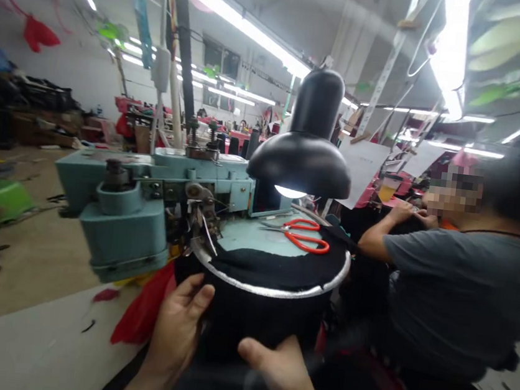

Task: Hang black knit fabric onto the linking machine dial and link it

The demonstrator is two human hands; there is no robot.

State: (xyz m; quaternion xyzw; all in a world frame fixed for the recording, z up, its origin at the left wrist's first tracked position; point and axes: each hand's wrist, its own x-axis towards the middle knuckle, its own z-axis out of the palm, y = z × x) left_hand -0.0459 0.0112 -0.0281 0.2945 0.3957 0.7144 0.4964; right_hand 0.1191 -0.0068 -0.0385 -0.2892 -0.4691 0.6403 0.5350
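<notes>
Black fabric (265, 317) hangs over the front of a toothed metal ring (272, 292) on a teal machine (125, 226). My left hand (181, 320) is closed on the fabric at the ring's left front, thumb and index finger near each other. Lower and further right, my right hand (280, 372) grips the same fabric, its thumb on top and its other fingers hidden. Red-handled scissors (304, 241) lie on the teal plate inside the ring, blades pointing left. The machine's metal working parts (204, 214) stand at the ring's left edge.
A black lamp (301, 162) hangs low over the ring. At the right sits a person in a grey shirt (460, 293), hands raised over their own work. Red cloth (146, 307) hangs left of my left hand. A green stool (3, 203) stands far left.
</notes>
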